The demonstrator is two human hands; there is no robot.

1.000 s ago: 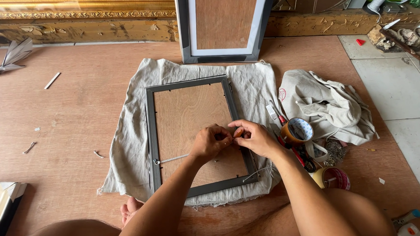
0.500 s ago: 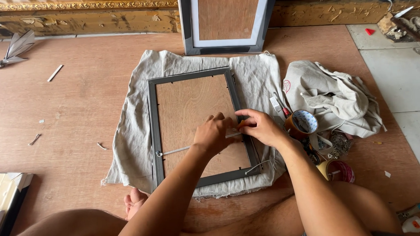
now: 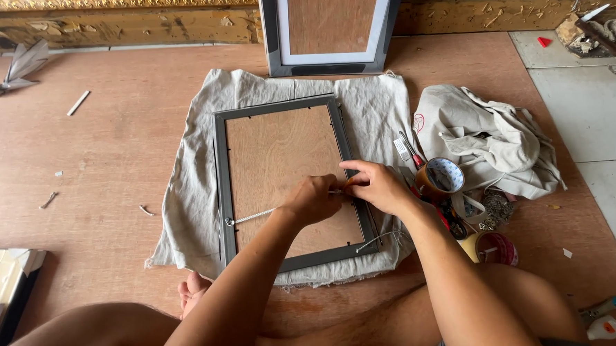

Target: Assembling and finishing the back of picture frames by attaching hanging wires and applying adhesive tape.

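A dark grey picture frame [image 3: 222, 177] lies face down on a beige cloth [image 3: 191, 192], its brown backing board up. A thin hanging cord [image 3: 251, 216] runs from the frame's left rail toward my hands. My left hand [image 3: 315, 199] pinches the cord's right part over the board. My right hand [image 3: 376, 184] meets it at the frame's right rail, fingers closed on the cord's end; what sits between the fingertips is hidden. A loose tail of cord [image 3: 377, 240] trails off by the frame's lower right corner.
A second frame [image 3: 331, 28] leans against the gilded moulding at the back. Right of the cloth lie a crumpled cloth bag [image 3: 490, 141], a tape roll [image 3: 441, 176], a red-handled tool [image 3: 415, 158], small hardware [image 3: 491, 210] and a cup [image 3: 495, 248]. Glue bottles [image 3: 603, 318] sit bottom right.
Both hands have stayed together at the frame's right rail, working the cord. The view shifted slightly; the frame and cloth have not moved.
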